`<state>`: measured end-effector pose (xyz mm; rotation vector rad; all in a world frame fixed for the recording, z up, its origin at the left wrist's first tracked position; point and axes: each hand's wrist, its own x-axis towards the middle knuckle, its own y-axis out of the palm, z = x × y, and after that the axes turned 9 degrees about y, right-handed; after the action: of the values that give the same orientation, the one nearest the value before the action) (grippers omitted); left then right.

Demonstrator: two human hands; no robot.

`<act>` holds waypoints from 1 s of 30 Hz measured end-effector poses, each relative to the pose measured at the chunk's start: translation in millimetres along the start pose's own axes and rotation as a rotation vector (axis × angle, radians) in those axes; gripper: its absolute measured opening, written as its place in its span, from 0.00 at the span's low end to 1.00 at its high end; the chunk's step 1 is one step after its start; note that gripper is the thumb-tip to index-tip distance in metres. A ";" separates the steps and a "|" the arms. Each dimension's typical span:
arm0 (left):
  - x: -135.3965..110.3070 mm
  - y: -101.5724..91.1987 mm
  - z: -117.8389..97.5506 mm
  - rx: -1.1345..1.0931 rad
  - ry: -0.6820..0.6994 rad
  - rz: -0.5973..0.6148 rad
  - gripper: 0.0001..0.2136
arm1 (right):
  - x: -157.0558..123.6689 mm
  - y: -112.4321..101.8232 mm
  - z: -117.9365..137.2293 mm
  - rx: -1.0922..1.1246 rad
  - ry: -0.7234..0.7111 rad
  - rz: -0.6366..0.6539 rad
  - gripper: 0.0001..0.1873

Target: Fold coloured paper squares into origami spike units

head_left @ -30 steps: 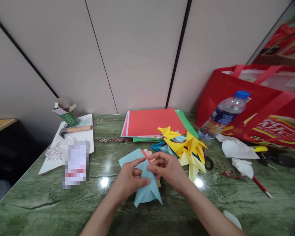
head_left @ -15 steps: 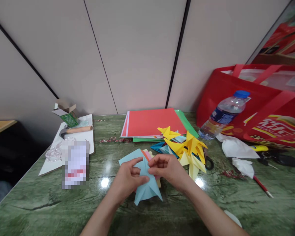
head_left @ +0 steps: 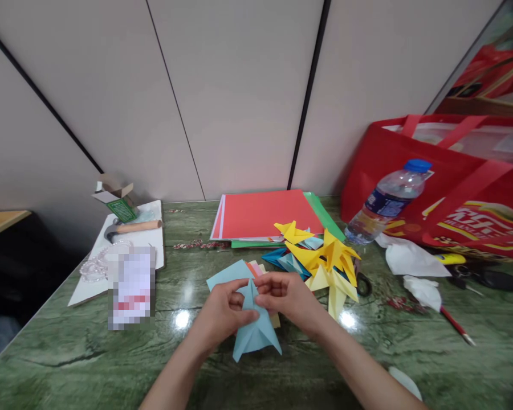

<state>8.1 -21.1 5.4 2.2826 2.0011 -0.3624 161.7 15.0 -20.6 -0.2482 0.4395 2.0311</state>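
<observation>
Pale-blue paper (head_left: 257,335), streaked green tabletop (head_left: 64,347)

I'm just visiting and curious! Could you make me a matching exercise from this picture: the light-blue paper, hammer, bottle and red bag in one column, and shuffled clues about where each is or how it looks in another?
Column one
1. Light-blue paper
2. Hammer
3. Bottle
4. Red bag

Column two
A. Lying on the white board
B. At the far right, behind another listed thing
C. Held by the left hand and right hand
D. Topped with a blue cap

Right pairs
1-C, 2-A, 3-D, 4-B
</observation>
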 end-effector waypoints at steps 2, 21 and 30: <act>0.2 0.6 -1.2 0.000 0.002 -0.039 0.23 | 1.3 0.5 -0.1 0.005 -0.008 -0.050 0.15; -3.4 9.8 -3.6 0.053 0.036 0.098 0.21 | -5.2 17.1 1.5 -0.298 -0.239 -0.276 0.16; -5.1 12.7 -3.9 -0.018 0.047 0.050 0.21 | -9.3 19.1 2.7 -0.497 -0.358 -0.370 0.09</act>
<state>20.6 -26.9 9.2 2.3463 1.9560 -0.2879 149.4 0.3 -11.0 -0.2375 -0.3223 1.7381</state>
